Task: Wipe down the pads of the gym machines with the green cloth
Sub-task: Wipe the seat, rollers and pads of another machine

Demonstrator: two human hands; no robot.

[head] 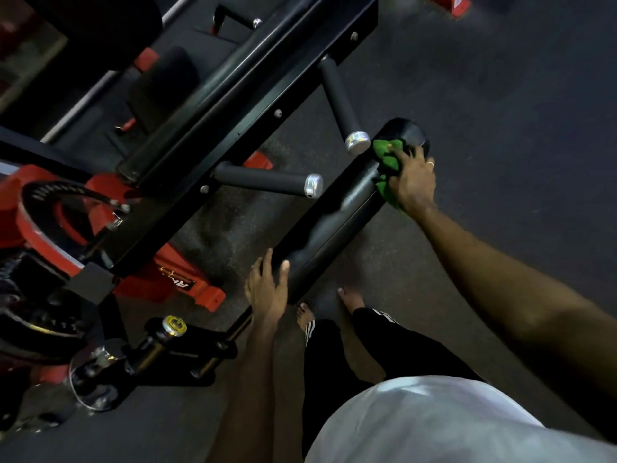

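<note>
– Two hands are on one long pad; what kind of pad is it?
– A round black roller, smooth and a little shiny, lying slantwise above the dark speckled floor.
– Where is the green cloth?
– Crumpled near the far end of the pad. The right hand presses it there, fingers bent over the soft folds.
– And the left hand?
– It rests on the near end, fingers straight and spread, gripping nothing.
– What stands close by?
– Two matte black handles with silver caps point toward the pad; one cap is just beside the cloth. Behind them runs the black frame.
</note>
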